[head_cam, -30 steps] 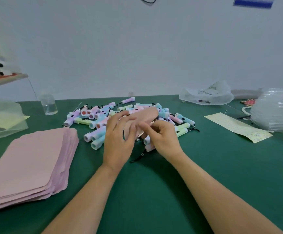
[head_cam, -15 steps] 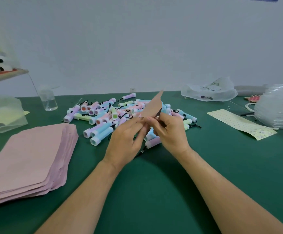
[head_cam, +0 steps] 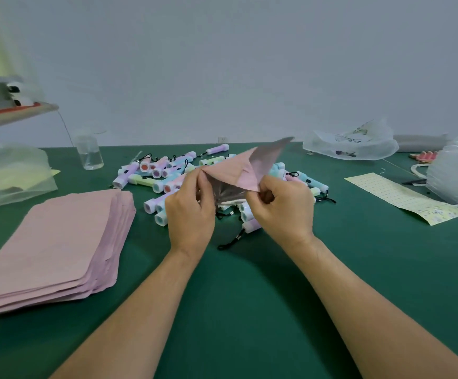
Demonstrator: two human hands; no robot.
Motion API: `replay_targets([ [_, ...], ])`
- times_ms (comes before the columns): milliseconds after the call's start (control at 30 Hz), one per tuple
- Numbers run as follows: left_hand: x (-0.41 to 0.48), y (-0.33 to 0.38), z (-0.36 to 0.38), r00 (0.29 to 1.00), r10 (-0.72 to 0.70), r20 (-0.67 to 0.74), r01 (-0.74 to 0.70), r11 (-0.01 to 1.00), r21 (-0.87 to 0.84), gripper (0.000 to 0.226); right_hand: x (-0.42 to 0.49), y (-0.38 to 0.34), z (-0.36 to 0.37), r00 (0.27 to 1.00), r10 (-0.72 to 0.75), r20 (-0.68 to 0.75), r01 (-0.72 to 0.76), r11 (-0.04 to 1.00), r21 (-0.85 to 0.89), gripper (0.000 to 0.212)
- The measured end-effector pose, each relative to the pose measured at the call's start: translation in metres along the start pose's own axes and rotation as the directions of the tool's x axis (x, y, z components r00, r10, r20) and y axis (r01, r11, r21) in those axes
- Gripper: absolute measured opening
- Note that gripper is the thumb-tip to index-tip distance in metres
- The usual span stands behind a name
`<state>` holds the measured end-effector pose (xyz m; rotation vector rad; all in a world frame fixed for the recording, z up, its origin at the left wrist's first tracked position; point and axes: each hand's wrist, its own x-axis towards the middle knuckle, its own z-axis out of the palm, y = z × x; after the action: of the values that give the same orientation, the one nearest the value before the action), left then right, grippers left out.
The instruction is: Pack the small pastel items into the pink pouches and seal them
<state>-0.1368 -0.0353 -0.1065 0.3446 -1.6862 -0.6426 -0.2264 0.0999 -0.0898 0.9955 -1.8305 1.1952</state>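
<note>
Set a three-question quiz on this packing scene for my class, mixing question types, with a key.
1. True or false: the pink pouch pinched between the left hand and right hand is sealed flat.
2. Fill in: the pastel items lie on a ___ table.
3. The stack of pouches lies: A) at the person's left, B) at the person's right, C) on the pastel items.
Key: 1 false, its mouth is pulled open; 2 green; 3 A.

Print on the plastic bag is unreadable.

Soft, even light, faint shadows under the forearms, wide-angle bending at edges, slight blur.
</note>
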Motion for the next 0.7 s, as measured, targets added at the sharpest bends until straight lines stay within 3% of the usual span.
replay_targets([
  [133,-0.001,0.016,0.002,0.997,0.053,-0.048,-0.051,0.998,0.048,0.034,0.004,-0.017,0.005,0.965,0.255,-0.067,-0.255,0.967,0.006,0.031],
  [267,-0.012,0.031,0.006,0.967,0.229,0.109,-0.231,0.973,0.001,0.028,0.004,-0.024,0.012,0.895,0.381,0.233,-0.446,0.788,0.423,0.009],
  [300,-0.012,0.033,0.006,0.97,0.203,0.13,-0.202,0.979,-0.022,0.028,0.004,-0.024,0.011,0.9,0.348,0.263,-0.433,0.786,0.441,0.004],
  [400,-0.01,0.034,0.004,0.972,0.05,0.231,-0.06,0.998,0.036,0.056,0.004,-0.019,0.008,0.935,0.197,0.294,-0.276,0.926,0.257,0.024],
  [500,-0.004,0.03,0.002,0.963,-0.095,0.253,0.06,0.988,0.143,0.056,0.006,-0.017,0.005,0.946,-0.003,0.325,-0.001,1.0,0.011,0.013],
  [600,0.006,0.023,-0.002,0.945,-0.109,0.307,0.039,0.973,0.226,0.035,0.01,-0.02,0.003,0.929,-0.1,0.356,0.186,0.958,-0.216,0.032],
  [700,0.004,0.028,-0.001,0.957,-0.022,0.288,-0.027,0.986,0.165,0.025,0.01,-0.025,0.004,0.917,-0.054,0.395,0.235,0.875,-0.424,0.019],
])
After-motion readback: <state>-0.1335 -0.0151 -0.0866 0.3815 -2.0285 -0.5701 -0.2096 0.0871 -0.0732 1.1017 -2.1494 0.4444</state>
